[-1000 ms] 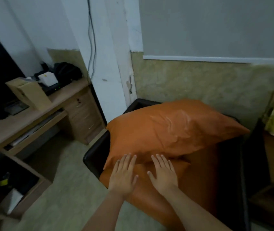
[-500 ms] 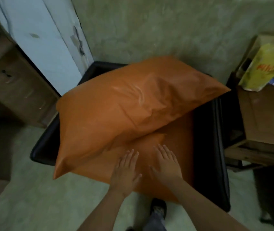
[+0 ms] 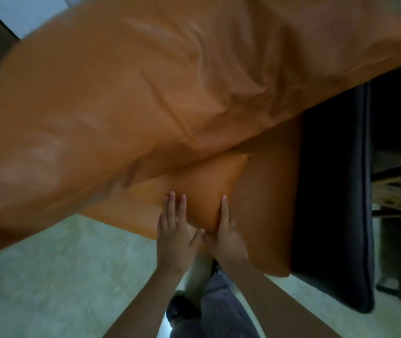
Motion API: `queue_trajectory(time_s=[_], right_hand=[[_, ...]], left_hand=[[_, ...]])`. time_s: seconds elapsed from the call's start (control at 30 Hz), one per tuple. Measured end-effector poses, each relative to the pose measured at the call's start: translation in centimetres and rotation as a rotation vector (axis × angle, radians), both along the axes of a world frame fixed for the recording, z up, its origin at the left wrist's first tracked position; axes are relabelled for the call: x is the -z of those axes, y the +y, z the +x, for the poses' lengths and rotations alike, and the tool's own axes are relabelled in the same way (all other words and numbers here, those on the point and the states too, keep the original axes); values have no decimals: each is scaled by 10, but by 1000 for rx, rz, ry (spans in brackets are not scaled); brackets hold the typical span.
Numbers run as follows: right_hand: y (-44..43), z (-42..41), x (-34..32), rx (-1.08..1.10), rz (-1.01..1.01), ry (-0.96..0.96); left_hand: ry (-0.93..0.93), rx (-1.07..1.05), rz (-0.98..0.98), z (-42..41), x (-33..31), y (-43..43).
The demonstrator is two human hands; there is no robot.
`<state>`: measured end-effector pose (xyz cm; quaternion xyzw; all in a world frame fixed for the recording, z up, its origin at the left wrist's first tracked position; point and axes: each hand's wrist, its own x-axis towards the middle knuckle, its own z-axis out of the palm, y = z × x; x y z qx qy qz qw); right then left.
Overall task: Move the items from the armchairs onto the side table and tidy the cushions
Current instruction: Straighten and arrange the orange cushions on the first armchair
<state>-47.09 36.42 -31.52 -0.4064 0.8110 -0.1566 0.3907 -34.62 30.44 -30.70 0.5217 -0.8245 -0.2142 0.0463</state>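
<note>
Pale floor (image 3: 48, 276) lies left of my hands. Left hand (image 3: 172, 236) and right hand (image 3: 227, 240) press flat, fingers straight, on the lower cushion (image 3: 206, 198). The big cushion (image 3: 121, 93) lies askew beyond them, the armchair (image 3: 328, 191) to their right. I see no loose items here, so I judge the tidying unfinished.

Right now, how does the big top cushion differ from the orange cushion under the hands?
The top cushion is creased and lies askew, jutting out over the floor; the lower cushion looks smoother and lies flat on the armchair. The left hand and right hand rest on the lower cushion; neither touches the top cushion. Both are orange.
</note>
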Motion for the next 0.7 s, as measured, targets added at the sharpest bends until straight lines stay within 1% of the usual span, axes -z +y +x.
queue_trajectory(time_s=[0.07, 0.13, 0.17, 0.27, 0.33, 0.4, 0.5, 0.7], right_hand=[[0, 2, 2, 16, -32, -11], [1, 2, 5, 6, -66, 9], [1, 1, 5, -3, -70, 12], [1, -2, 1, -25, -47, -13], [0, -3, -4, -35, -47, -17], [-1, -1, -6, 10, -64, -61], [-2, 2, -8, 64, -101, -100], [-2, 16, -29, 48, -126, -92]], left_hand=[[135, -192, 58, -3, 5, 8], [266, -437, 209, -5, 10, 12], [318, -511, 309, -6, 13, 13], [437, -555, 601, -10, 13, 12], [483, -572, 708, -15, 10, 6], [563, -587, 757, -21, 10, 1], [698, -649, 777, -28, 10, -3], [931, -756, 755, -17, -5, 3]])
